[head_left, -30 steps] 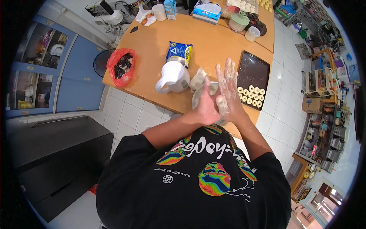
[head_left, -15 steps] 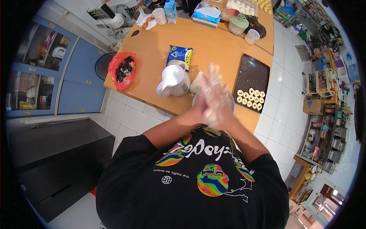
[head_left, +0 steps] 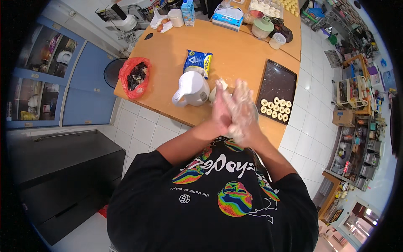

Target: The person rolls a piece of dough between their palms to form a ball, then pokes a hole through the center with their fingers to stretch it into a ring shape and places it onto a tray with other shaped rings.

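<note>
Palm against palm, my left hand [head_left: 221, 113] and my right hand [head_left: 244, 111] meet above the table's near edge, fingers stretched out. Pale, sticky dough or flour paste coats the right hand most heavily. I see nothing held between them, though the palms hide each other. Beneath them shows the rim of a round bowl [head_left: 256, 112], its inside mostly covered by my hands. A whitish item [head_left: 213, 95] is partly hidden behind my left hand. Just left stands a white pitcher [head_left: 192, 87], with a blue and yellow packet [head_left: 198, 62] behind it.
To the right, a dark baking tray [head_left: 277, 80] carries several small dough rings [head_left: 275, 108]. A red plastic bag [head_left: 135, 77] sits at the table's left edge. Farther back are a tissue pack [head_left: 228, 19], a green-lidded container [head_left: 262, 27] and a blue carton [head_left: 187, 13].
My hands have come slightly nearer to my body, and the right fingers have slid down against the left. The things on the table have not moved.
</note>
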Demonstrator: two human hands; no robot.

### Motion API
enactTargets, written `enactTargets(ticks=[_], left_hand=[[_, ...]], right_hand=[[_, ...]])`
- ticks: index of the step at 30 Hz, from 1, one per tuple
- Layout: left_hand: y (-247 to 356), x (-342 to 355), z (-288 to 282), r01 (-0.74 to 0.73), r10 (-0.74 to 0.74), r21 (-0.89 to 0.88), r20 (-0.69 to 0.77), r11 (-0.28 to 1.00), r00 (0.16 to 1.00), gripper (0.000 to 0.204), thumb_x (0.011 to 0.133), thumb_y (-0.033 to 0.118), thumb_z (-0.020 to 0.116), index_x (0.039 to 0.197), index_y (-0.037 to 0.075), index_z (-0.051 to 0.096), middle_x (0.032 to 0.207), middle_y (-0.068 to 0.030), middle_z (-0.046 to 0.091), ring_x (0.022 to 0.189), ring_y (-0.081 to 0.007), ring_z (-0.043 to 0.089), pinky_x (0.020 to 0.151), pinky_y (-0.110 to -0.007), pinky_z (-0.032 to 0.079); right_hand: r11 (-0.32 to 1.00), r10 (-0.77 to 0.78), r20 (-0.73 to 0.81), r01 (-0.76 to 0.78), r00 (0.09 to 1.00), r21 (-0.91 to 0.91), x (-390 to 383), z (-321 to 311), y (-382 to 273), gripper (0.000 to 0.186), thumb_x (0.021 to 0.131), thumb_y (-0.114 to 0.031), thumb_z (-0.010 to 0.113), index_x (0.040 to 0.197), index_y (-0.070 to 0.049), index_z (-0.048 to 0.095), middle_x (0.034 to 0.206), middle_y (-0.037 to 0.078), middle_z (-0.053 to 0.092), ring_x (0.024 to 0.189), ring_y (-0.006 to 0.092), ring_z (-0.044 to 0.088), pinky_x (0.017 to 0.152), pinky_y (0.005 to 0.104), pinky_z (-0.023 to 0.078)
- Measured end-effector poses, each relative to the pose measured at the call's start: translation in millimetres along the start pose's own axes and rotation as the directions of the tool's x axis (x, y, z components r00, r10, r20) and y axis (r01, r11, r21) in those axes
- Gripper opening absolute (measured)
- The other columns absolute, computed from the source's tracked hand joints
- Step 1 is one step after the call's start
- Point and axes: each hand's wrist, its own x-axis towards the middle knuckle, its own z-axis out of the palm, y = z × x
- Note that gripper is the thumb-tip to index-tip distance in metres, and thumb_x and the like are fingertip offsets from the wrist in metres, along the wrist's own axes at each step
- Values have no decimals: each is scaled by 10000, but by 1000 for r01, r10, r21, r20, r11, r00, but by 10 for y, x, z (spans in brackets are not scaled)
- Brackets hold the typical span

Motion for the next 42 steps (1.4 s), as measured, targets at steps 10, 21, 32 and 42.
enactTargets(ticks=[10,21,32,42], left_hand=[[-32,104,-256,-216,215,78,26,973,976,836,865,811,407,1559,383,225,1636,-92,174,1498,-331,138,1102,-609,323],[-460,59,-55,-682,689,198,42,704,724,980,810,861,435,1574,276,248,1594,-120,288,1454,-294,296,1156,-524,250],[-249,-59,-339,-225,141,266,301,938,943,938,855,846,348,1564,236,268,1577,9,317,1434,-232,335,1172,-510,249],[-241,-64,-263,16,-37,121,170,993,985,894,863,824,381,1561,277,263,1606,-37,255,1455,-256,295,1155,-520,272]], right_hand=[[993,-99,31,97,995,63,16,-7,-244,837,938,-695,355,1552,-128,328,1626,260,116,1497,487,55,1177,620,42],[997,6,-20,-5,1000,74,64,55,-167,841,967,-693,258,1548,-89,325,1610,305,113,1509,444,96,1200,546,85],[982,135,-103,-119,985,149,146,-28,-147,823,974,-684,255,1556,-105,308,1624,262,126,1511,435,92,1186,588,65],[968,167,-142,-134,976,214,222,8,-25,807,983,-670,235,1547,-102,338,1623,263,133,1507,432,126,1201,538,69]])
